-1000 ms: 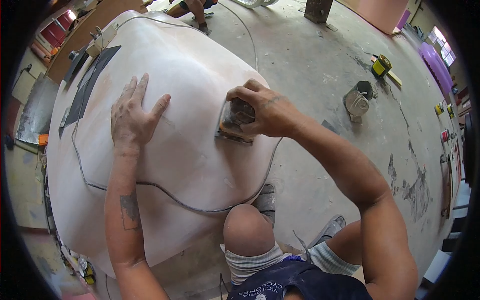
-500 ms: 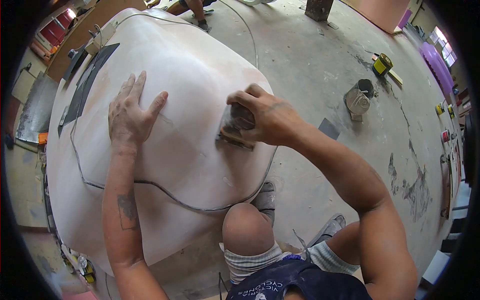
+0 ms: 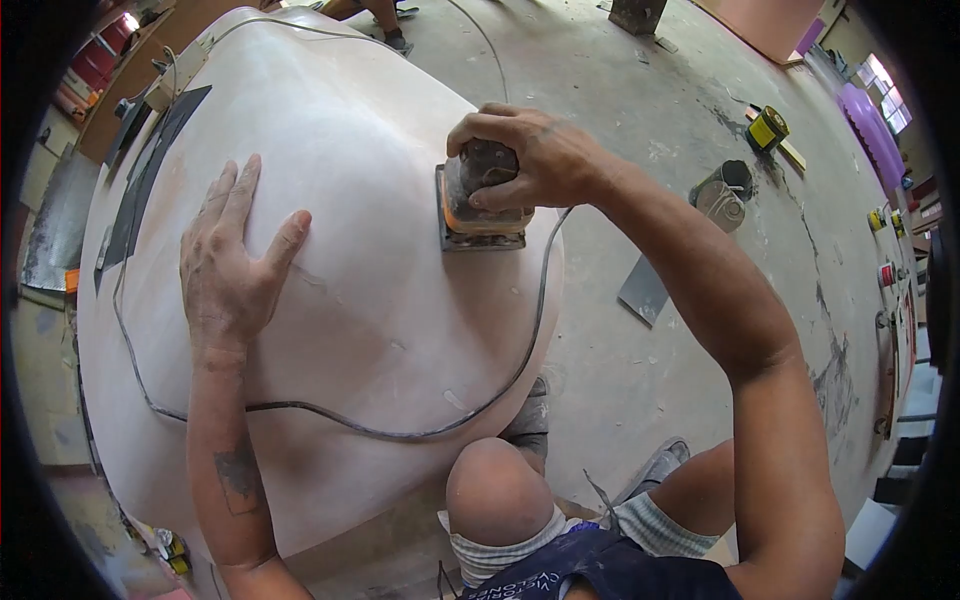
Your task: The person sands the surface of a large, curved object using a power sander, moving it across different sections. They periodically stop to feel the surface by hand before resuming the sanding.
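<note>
The right hand (image 3: 535,158) covers part of the sander (image 3: 482,205) — its underside is hidden. The left forearm (image 3: 220,420) hides a stretch of cable (image 3: 400,435). Far off, a person (image 3: 385,18) is cut off above the legs; the can (image 3: 768,130) bears lettering too small to read.

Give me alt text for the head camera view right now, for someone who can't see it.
A person's right hand presses a dusty power sander on a large, smooth, pale curved form, while the left hand lies flat on it. A dark cord loops across the surface.
</note>
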`<state>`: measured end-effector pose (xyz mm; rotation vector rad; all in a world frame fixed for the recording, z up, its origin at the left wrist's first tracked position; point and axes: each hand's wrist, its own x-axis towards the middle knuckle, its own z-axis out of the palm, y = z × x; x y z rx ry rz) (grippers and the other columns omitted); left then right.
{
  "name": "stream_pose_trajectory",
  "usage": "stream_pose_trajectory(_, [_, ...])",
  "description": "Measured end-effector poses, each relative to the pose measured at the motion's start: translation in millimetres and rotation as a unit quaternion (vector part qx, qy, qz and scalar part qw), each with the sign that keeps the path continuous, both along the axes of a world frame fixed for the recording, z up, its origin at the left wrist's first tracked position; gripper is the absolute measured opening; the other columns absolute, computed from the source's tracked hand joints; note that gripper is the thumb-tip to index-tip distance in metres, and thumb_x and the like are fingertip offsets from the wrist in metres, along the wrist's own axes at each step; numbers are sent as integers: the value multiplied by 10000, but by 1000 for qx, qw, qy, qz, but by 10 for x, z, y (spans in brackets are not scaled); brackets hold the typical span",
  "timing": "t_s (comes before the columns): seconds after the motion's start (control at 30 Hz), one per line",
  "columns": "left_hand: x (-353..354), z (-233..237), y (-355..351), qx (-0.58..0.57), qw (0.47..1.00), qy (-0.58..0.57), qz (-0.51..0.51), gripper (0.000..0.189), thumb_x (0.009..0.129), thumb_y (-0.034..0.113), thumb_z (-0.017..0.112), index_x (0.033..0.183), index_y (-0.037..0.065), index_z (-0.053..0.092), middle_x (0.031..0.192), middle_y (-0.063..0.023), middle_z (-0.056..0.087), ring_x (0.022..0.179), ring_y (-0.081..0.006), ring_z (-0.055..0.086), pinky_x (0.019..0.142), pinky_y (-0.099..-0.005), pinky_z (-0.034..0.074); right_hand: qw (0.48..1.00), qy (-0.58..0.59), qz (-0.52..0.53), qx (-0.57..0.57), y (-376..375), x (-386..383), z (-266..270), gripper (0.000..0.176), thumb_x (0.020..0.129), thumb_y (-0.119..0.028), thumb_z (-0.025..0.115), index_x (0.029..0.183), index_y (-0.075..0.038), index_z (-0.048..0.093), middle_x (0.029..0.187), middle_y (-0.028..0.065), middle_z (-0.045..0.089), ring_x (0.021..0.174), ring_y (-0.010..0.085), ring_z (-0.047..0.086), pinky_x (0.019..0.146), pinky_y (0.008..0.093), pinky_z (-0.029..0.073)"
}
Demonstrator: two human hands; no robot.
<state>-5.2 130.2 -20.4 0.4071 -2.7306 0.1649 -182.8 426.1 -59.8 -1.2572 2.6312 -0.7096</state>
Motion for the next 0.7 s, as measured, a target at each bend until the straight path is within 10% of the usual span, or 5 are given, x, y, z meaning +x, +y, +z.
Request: stream_pose_trajectory(0.7, [-20, -16, -60, 3, 1000, 10, -25, 875, 910, 731, 627, 1587, 182, 545, 1624, -182, 517, 1532, -343, 456, 1270, -513, 340, 991, -22, -13, -130, -39, -70, -133, 556, 775, -356, 811, 1308, -309, 661, 1311, 56, 648, 1246, 289, 665, 1033, 450, 601])
